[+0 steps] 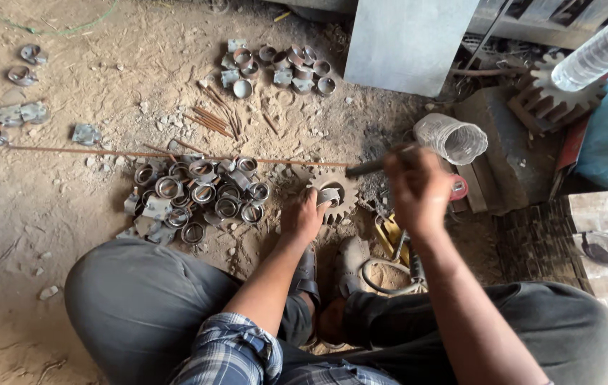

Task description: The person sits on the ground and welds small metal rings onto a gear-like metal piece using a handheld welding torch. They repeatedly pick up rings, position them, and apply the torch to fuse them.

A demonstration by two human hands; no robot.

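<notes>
Hammering looks like the step in hand. My left hand [304,217] pinches a small metal ring piece [329,196] down on the toothed gear wheel [339,203], which lies flat on the dirt as an anvil. My right hand [418,192], just right of the gear, is closed round a blurred hammer [379,165] raised over it. A heap of similar rings [201,196] lies left of the gear. I judge that the next blow needs the ring held square, with fingertips out from under the hammer.
</notes>
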